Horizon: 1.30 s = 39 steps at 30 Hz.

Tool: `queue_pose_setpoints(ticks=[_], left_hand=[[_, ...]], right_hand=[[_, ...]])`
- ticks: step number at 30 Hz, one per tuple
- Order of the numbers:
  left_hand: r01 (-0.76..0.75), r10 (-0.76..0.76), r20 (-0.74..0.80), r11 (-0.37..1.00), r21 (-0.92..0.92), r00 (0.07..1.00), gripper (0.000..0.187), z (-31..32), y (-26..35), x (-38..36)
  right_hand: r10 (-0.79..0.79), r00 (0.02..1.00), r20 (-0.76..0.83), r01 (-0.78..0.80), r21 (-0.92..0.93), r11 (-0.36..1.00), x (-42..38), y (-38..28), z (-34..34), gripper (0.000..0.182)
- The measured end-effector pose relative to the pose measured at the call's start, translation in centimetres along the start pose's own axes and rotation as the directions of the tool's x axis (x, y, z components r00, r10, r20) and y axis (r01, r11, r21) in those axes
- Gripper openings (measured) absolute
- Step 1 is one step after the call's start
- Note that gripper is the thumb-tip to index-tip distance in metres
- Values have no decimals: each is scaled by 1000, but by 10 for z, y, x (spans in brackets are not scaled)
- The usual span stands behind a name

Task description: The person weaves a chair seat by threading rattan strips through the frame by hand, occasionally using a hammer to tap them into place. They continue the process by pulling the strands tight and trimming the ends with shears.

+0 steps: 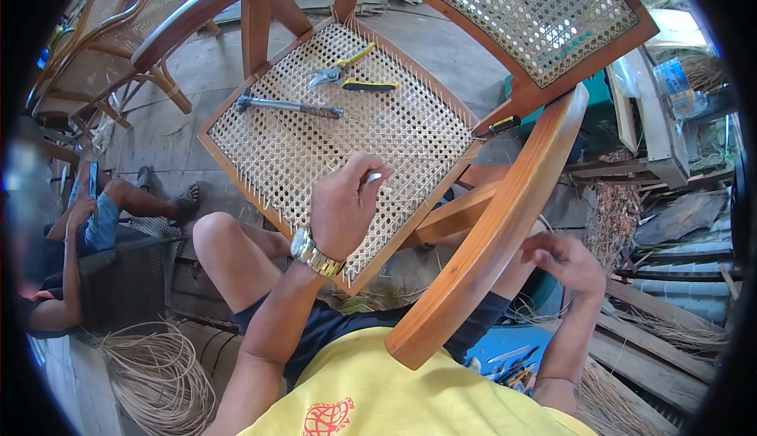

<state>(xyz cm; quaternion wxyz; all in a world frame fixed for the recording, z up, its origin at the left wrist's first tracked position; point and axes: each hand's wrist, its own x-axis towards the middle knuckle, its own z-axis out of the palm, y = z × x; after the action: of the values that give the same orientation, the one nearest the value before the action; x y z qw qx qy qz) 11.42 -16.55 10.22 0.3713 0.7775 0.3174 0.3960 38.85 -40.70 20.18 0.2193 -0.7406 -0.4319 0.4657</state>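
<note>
A wooden chair with a woven cane seat (315, 148) lies tilted before me, cane ends sticking up along its frame. My left hand (347, 203), a watch on its wrist, is closed above the seat's near part, pinching a small whitish piece (373, 177). My right hand (568, 262) is beyond the curved wooden armrest (505, 207), fingers curled together; what they hold, if anything, is too small to make out. On the seat lie a hammer (292, 106) and yellow-handled pruning shears (343, 65). A tool with a black-and-yellow handle (503, 125) sits at the seat's right corner.
Rattan chairs (118, 42) stand at the back left. Another person (79, 207) sits at left with a phone. A coil of cane (162, 377) lies at lower left. Wooden planks (654, 365), loose strips and a plastic bottle (682, 89) are at right.
</note>
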Motion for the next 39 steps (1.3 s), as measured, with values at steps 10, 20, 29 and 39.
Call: queue_pose_setpoints(ticks=[10, 20, 29, 39], left_hand=[[94, -110, 205, 992, 87, 973, 7, 35, -33, -12], [333, -248, 225, 764, -553, 942, 18, 130, 0, 96], [408, -303, 280, 571, -712, 911, 20, 135, 20, 129], [-91, 20, -214, 940, -329, 977, 14, 30, 16, 152]], right_hand=[[94, 822, -561, 345, 624, 701, 91, 100, -5, 41], [-438, 824, -360, 447, 888, 112, 185, 75, 12, 82], [-593, 805, 12, 256, 895, 366, 239, 40, 6, 72], [-658, 720, -222, 559, 748, 359, 202, 94, -27, 31]])
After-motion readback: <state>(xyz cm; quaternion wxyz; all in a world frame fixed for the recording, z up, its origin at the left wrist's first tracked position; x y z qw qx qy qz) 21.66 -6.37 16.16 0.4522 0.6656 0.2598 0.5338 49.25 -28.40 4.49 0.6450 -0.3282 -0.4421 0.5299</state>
